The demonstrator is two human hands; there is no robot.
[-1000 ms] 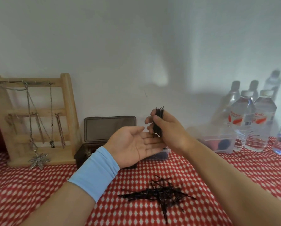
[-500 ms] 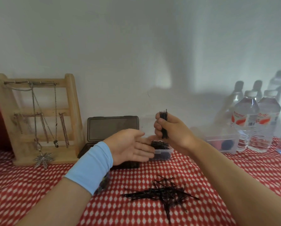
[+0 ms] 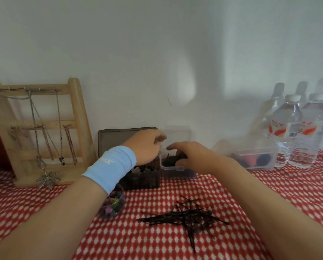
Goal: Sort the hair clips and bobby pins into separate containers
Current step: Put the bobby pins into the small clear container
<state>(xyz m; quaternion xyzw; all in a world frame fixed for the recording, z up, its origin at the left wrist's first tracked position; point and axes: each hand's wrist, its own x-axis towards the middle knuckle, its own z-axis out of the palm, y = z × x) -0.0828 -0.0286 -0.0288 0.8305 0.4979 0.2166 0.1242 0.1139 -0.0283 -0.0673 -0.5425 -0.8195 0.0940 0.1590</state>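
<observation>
**A:** What surrounds the box [image 3: 178, 168]?

**B:** It sits on a red checked cloth [image 3: 279, 194]. Far to the left of the box stands a wooden rack [image 3: 76, 117] hung with chains, and far to its right stand bottles [image 3: 299, 132]. All are back against the wall, I'd guess to leave working room in front.

**A:** And the dark case [image 3: 140, 178]?

**B:** It is just beside the box on the left with its lid raised. Probably that lets either container be fed from one spot.

**A:** The hands?

**B:** The right hand [image 3: 192, 156] is over the box, its fingers curled round a dark bundle [image 3: 181, 156] of pins and lowered inside. I judge the pins are going in together rather than singly. The left hand [image 3: 147, 147] hovers just left of the box, above the case. Its fingers curl toward the box's upright lid [image 3: 177, 134]. I cannot tell whether they pinch the lid or hold nothing.

**A:** What remains to sort?

**B:** A pile [image 3: 185, 216] of pins lies loose on the cloth in front of the box, within easy reach. A tub [image 3: 112, 203] of coloured clips sits in front and to the left of the box, partly under the left forearm.
</observation>
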